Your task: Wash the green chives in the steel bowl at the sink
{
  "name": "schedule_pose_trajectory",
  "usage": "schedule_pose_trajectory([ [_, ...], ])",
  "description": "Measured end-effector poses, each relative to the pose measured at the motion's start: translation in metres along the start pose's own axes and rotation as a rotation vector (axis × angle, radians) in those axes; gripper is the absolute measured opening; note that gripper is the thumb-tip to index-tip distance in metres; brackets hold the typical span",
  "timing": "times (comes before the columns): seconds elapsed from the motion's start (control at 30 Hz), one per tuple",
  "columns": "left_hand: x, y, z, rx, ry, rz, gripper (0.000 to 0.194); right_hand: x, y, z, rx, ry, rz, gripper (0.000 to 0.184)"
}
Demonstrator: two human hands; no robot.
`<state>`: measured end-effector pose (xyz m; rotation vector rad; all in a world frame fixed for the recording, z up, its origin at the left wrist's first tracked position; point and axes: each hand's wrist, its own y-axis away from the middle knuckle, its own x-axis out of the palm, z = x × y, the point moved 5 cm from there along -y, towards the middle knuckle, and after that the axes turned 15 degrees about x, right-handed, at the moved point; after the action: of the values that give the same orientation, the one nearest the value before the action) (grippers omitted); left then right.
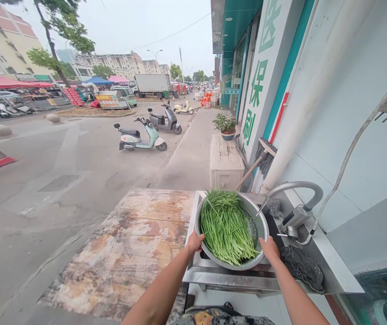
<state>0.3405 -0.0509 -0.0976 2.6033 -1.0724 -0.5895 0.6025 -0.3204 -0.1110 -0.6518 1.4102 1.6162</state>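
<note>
A round metal basin (264, 222) full of long green stalks (225, 225) is held over a steel sink (227, 277) outdoors. My left hand (194, 243) grips the basin's near left rim. Over on the near right rim, my right hand (269, 249) has its fingers closed on the edge. A curved steel faucet (297, 187) arches from the right, its spout ending over the basin's far right rim, with a thin stream of water falling into the basin.
A worn, stained wooden tabletop (129, 253) lies left of the sink. A dark cloth (302, 268) rests on the sink's right ledge. A mop (263, 158) leans on the wall behind, near a white unit (225, 162) with a potted plant (225, 125). Scooters (141, 137) stand on the street.
</note>
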Motion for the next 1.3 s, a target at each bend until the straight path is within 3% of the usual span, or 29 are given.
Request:
schedule_pose_trajectory([
  [1.3,-0.002,0.007,-0.007,0.025,-0.012,-0.021,0.023,-0.001,0.002,0.001,0.011,0.001,-0.001,0.044],
])
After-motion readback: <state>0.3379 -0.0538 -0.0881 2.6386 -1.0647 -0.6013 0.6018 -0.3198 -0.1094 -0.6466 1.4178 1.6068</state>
